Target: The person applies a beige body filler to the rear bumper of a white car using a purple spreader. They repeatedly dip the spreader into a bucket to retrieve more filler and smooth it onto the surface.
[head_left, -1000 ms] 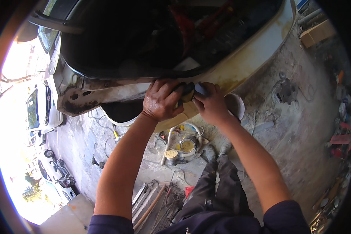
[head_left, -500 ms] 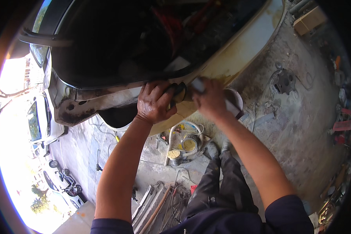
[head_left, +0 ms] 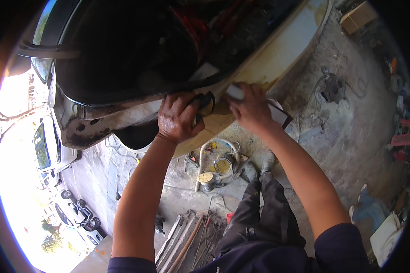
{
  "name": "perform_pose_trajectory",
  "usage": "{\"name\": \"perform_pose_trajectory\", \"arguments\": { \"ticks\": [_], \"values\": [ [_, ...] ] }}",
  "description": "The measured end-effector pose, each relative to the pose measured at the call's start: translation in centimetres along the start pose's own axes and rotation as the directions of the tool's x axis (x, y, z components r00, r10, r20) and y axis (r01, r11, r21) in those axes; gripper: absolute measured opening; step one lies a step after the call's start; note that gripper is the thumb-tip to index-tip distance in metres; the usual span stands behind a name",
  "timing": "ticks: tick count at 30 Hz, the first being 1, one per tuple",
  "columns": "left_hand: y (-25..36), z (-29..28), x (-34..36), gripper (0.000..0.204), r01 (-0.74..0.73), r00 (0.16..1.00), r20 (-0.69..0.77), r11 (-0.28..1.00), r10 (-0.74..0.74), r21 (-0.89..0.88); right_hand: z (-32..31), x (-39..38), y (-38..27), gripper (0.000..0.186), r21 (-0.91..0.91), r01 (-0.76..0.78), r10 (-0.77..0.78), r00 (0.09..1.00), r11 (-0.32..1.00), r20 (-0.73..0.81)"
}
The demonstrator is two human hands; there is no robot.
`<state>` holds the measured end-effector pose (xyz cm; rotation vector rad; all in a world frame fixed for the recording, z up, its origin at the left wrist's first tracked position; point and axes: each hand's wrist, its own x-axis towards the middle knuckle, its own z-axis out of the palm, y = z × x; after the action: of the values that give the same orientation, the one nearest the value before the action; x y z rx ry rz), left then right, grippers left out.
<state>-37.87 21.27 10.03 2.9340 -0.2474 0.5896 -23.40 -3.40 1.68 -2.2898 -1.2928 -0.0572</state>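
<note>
My left hand (head_left: 180,116) presses on the car body's edge below the dark window opening. Its fingers are bent around a dark, rounded piece (head_left: 207,103) with a yellowish face, whose kind I cannot make out. Just to its right, my right hand (head_left: 250,107) is closed on a white strip (head_left: 235,91) and lies against the body panel (head_left: 278,59), which shows bare, yellowish-brown patches. A white piece with a dark brown edge (head_left: 278,114), like sandpaper, juts out past the right wrist; whether it joins the strip is hidden.
Below the panel stand an open can (head_left: 223,164), a sander with a perforated yellow pad (head_left: 205,178) and a pale hose. Long metal pieces (head_left: 180,234) lie near my legs. A wheel-like metal part (head_left: 331,89) rests at the right. Another person's leg (head_left: 371,211) shows at lower right.
My right hand has shifted slightly right and slowed from a blur. My left hand stays nearly in place. A person's leg and a pale cloth have appeared at lower right.
</note>
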Motion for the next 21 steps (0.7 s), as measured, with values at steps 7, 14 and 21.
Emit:
{"name": "perform_pose_trajectory", "arguments": {
  "ticks": [7,14,21],
  "values": [
    [-0.1,0.1,0.4,0.06,-0.007,1.0,0.006,1.0,0.007,-0.005,0.6,0.0,-1.4,0.037,0.152,0.014,-0.019,0.999,0.988,0.033],
    [-0.1,-0.1,0.4,0.056,-0.018,1.0,-0.017,1.0,0.018,-0.008,0.9,0.4,-3.6,0.042,0.145,-0.029,0.029,1.0,0.989,0.002],
    [-0.1,-0.1,0.6,0.055,-0.019,1.0,-0.013,0.999,0.018,-0.027,0.8,0.2,-2.0,0.043,0.063,-0.043,0.043,0.999,0.997,0.007]
  ]
}}
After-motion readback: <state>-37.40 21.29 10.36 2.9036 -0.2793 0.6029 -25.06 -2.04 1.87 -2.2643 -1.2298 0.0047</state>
